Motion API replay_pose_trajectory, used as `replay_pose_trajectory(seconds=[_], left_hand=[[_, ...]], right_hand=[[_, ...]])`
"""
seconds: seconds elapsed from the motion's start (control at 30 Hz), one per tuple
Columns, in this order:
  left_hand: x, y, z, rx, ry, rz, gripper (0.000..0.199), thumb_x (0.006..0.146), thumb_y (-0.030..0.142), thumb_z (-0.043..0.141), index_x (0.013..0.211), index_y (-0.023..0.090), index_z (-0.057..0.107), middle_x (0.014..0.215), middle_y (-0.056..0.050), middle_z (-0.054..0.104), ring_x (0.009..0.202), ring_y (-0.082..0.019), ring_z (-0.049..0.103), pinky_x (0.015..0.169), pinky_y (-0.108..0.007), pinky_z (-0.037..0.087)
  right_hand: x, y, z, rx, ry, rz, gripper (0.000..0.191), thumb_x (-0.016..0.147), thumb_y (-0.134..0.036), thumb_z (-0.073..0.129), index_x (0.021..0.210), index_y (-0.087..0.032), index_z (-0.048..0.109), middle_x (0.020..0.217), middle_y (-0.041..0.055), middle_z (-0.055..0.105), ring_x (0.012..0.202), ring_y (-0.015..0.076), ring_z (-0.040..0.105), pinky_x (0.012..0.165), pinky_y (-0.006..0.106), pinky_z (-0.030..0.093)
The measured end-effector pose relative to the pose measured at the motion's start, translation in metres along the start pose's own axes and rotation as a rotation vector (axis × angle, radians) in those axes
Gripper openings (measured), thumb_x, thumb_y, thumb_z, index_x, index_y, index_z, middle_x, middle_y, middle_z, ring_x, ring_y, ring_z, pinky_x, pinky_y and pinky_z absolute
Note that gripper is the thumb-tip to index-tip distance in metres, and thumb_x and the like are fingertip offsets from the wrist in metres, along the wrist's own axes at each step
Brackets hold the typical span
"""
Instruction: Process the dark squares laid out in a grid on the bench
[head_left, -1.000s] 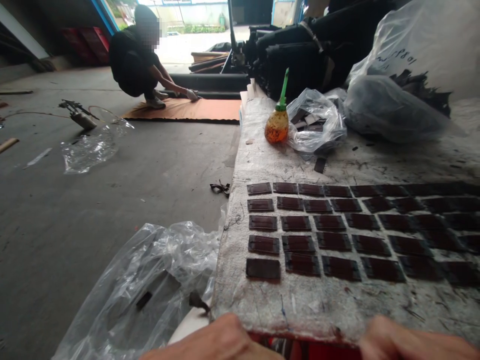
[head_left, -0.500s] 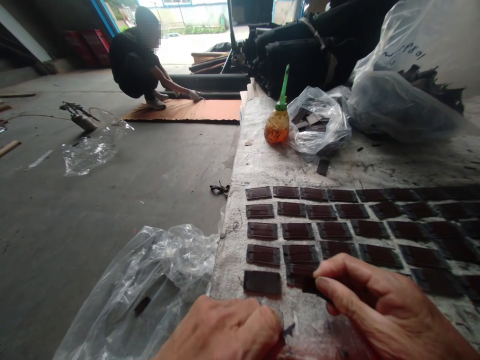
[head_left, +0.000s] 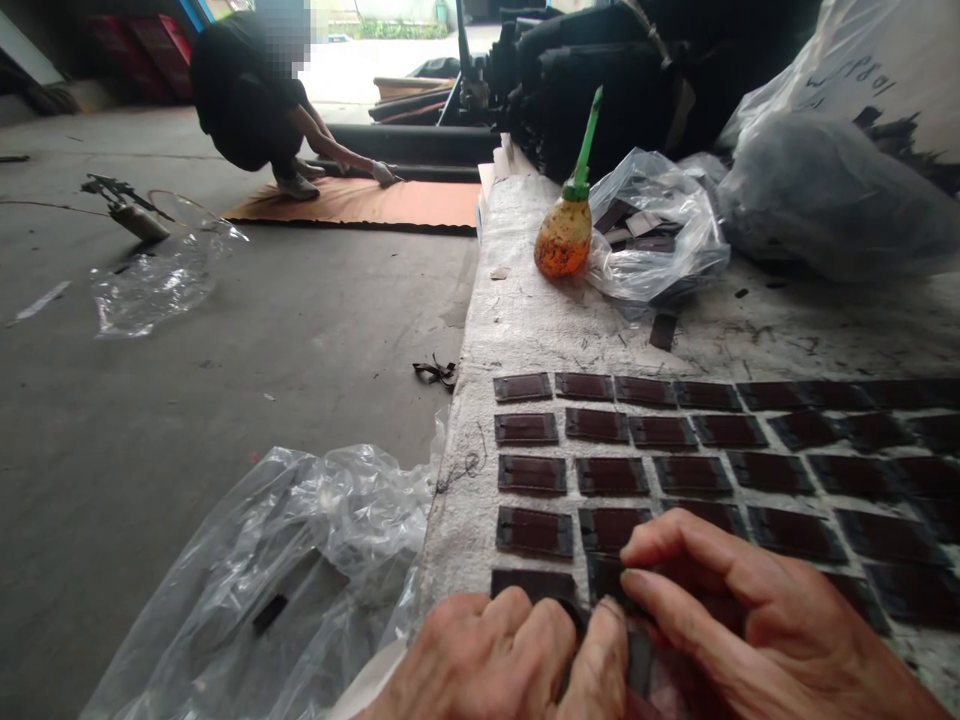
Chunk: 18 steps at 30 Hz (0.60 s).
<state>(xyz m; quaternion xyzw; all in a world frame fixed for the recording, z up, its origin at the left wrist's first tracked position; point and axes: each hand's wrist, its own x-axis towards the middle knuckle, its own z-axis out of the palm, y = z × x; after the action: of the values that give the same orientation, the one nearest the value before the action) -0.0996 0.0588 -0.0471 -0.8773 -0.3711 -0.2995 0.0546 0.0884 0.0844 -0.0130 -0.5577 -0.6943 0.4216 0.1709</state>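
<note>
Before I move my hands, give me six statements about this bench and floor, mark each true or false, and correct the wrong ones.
1. The squeeze bottle stands beside a clear bag of small pieces. True.
2. The bottle's spout is red. False: the spout is green.
3. Dark patches lie in rows on the table. True.
4. The two hands are at opposite ends of the table. False: the left hand and right hand are close together.
5. The other person is standing upright. False: the person crouches by an orange sheet.
6. Crumpled clear plastic is to the left of the table. True.
</note>
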Motion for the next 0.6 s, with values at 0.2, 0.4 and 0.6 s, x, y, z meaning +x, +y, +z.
replay_pose_trajectory(seconds=[0.2,0.4,0.6], left_hand=[[-0.001,0.000,0.000,0.002,-0.029,-0.015,0.042,0.097,0.042,0.025,0.094,0.019,0.060,0.046,0.008,0.038,0.032,-0.013,0.035,0.026,-0.032,0.020],[-0.004,-0.008,-0.009,0.002,-0.169,0.006,0.030,0.094,0.040,0.037,0.104,0.021,0.058,0.058,0.003,0.050,0.047,-0.013,0.050,0.037,-0.022,0.037],[0.000,-0.015,-0.013,-0.052,-0.167,0.021,0.029,0.093,0.039,0.043,0.113,0.022,0.055,0.063,0.001,0.054,0.057,-0.014,0.056,0.049,-0.020,0.047]], right_hand=[[0.002,-0.002,-0.001,-0.019,-0.014,-0.031,0.011,0.085,-0.027,0.048,0.079,-0.027,0.057,0.059,-0.0082,0.062,0.045,0.0070,0.058,0.043,0.009,0.045],[0.006,-0.007,0.000,-0.059,0.026,-0.106,0.011,0.085,-0.024,0.049,0.076,-0.026,0.055,0.052,-0.0105,0.060,0.036,0.0056,0.055,0.036,0.007,0.042],[-0.017,0.006,-0.024,-0.333,0.451,-0.202,0.016,0.085,-0.044,0.054,0.089,-0.030,0.059,0.073,-0.0066,0.069,0.055,0.0095,0.067,0.049,0.008,0.051]])
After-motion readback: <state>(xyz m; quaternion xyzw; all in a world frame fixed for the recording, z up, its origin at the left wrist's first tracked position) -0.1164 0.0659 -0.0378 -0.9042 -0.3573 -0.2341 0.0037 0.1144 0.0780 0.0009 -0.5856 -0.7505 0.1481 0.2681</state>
